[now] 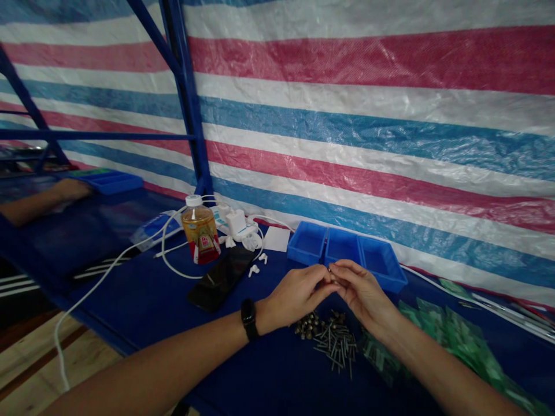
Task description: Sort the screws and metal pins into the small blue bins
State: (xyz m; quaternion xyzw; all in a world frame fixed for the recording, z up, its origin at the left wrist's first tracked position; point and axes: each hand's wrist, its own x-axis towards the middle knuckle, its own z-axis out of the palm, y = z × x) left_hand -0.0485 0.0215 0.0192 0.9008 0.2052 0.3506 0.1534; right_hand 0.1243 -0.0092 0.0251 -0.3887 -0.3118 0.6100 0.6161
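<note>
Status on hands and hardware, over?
Left hand and right hand together, pinching a small part, mostly hidden. Metal fasteners heaped below. Blue tray beyond, apparently not blocking.

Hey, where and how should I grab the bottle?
The bottle stands upright, so its body, below the white cap, should suit a wraparound grip. Come from the right, above the flat phone; a white cable loops past its left side.

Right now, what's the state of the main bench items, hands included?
Left hand: pinched at a small piece, mostly hidden
Right hand: pinched at the same piece
Long metal pins: loose, heaped
Brass-coloured pieces: loose, heaped
Blue tray: upright, open-topped
Bottle: upright, capped, liquid inside
Phone: flat, screen dark
Earbuds: lying loose
White charger: can't tell if powered
Green packets: piled
</note>
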